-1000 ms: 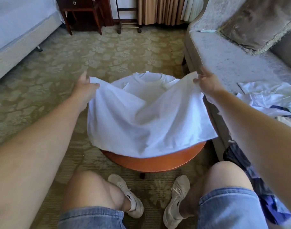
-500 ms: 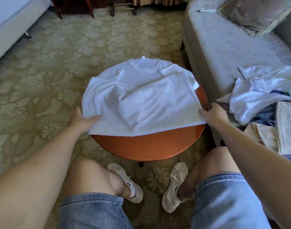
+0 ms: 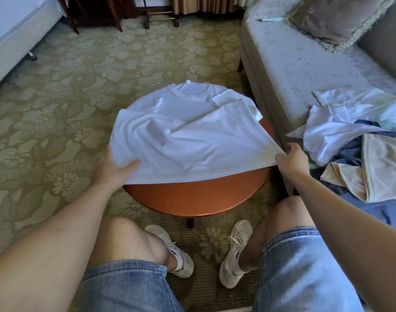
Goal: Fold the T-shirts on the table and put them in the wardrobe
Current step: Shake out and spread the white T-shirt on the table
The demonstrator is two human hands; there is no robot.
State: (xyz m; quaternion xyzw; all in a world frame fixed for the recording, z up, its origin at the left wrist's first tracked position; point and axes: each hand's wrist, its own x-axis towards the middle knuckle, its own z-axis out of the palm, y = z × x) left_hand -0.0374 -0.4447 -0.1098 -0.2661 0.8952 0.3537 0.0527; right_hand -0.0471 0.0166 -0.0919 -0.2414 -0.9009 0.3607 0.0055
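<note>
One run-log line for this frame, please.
stage: folding | white fabric T-shirt: spread on round reddish wooden table | left hand: grips near-left hem | right hand: pinches near-right hem corner

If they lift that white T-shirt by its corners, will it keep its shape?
Probably not: the T-shirt lies creased and droops past the table rim, so it looks floppy. Likely light: left hand and right hand each hold one corner.

A white short-sleeved cotton T-shirt [image 3: 192, 140] lies spread on the round reddish-brown wooden surface [image 3: 192, 199], collar at 12 o'clock, hem toward 6 o'clock. Both sleeves are folded inward over the chest. The cloth is wrinkled. The left hand [image 3: 116, 170] grips its 8 o'clock hem corner, and the right hand [image 3: 291, 158] pinches the 4 o'clock one.
</note>
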